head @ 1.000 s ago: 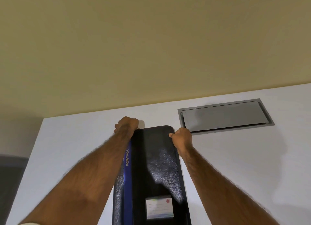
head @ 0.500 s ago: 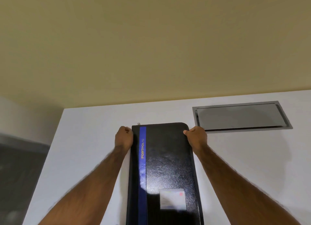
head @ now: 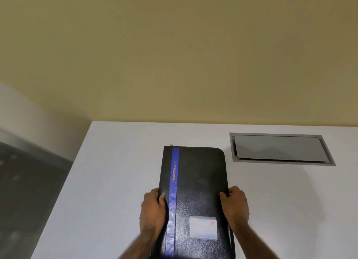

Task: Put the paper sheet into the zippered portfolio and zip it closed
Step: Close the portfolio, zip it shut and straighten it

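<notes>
At twelve o'clock, beyond everything: plain yellow wall [head: 174, 55], bare. Below it, white table [head: 116, 181], filling the lower view, floor visible past its nine o'clock edge. Toward two o'clock, grey hatch [head: 279, 148] set flush in the top, lid down, well apart from the work. At six o'clock, black portfolio [head: 195, 191] lying flat and closed, long axis running from six to twelve, blue stripe [head: 174, 181] along the nine o'clock side, label [head: 203, 228] near the five o'clock corner. No paper sheet in sight; probably inside already, though impossible to confirm. Left hand [head: 153, 212] clamped on the nine o'clock edge, thumb on the cover; right hand [head: 235, 206] gripping the three o'clock edge likewise, apparently to square or steady the case. Tiny zip pull [head: 171, 144] poking out at the eleven o'clock corner, suggesting the zip is run fully round.
</notes>
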The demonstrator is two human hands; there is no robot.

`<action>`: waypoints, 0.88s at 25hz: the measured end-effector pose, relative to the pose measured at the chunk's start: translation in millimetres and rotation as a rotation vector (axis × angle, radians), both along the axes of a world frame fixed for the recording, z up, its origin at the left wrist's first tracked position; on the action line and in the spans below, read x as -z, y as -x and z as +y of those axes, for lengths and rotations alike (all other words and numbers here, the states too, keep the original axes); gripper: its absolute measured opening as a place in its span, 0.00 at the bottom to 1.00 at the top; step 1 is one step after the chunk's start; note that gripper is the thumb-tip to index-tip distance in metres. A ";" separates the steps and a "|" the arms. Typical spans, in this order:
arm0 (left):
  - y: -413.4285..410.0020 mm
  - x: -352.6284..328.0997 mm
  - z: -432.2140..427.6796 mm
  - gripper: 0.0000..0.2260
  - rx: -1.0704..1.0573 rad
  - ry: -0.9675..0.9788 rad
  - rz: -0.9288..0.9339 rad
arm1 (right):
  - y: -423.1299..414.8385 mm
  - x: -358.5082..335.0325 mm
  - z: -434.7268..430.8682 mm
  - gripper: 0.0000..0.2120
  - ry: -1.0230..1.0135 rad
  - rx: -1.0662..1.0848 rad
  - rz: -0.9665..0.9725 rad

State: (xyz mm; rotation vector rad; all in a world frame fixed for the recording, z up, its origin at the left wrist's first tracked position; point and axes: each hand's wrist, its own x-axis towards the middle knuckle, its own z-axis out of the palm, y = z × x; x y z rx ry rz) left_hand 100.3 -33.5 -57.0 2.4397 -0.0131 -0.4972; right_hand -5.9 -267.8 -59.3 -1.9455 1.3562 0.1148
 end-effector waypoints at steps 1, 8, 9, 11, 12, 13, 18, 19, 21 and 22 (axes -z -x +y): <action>3.8 -0.7 1.2 0.11 0.006 -0.009 0.000 | 6.5 -0.8 3.9 0.06 -0.012 0.016 0.003; -14.7 -22.5 -17.0 0.11 -0.001 -0.151 0.046 | 9.4 -11.4 0.7 0.09 -0.096 0.085 -0.050; -29.2 -26.6 -23.4 0.12 0.020 -0.155 0.018 | 9.1 -11.4 -0.2 0.09 -0.112 0.083 -0.052; -72.1 -32.7 -41.9 0.14 0.057 -0.163 -0.029 | 8.2 -9.5 -1.5 0.08 -0.133 0.093 -0.059; -96.4 -34.8 -53.9 0.15 0.075 -0.171 -0.040 | 8.2 -6.5 -2.0 0.08 -0.135 0.103 -0.057; -119.8 -36.3 -66.7 0.16 0.089 -0.173 -0.040 | 9.3 -2.7 -1.9 0.08 -0.130 0.110 -0.050; -183.3 -40.0 -124.0 0.10 0.168 -0.258 0.102 | 7.0 13.5 -6.1 0.09 -0.101 0.126 -0.017; -185.2 -38.9 -131.6 0.09 0.174 -0.283 0.113 | 7.5 14.5 -6.3 0.10 -0.098 0.130 -0.017; -187.0 -36.0 -142.3 0.07 0.167 -0.323 0.129 | 9.0 13.1 -5.9 0.10 -0.083 0.133 -0.034; -188.0 -35.3 -145.8 0.07 0.155 -0.335 0.144 | 9.4 11.8 -5.9 0.10 -0.075 0.135 -0.046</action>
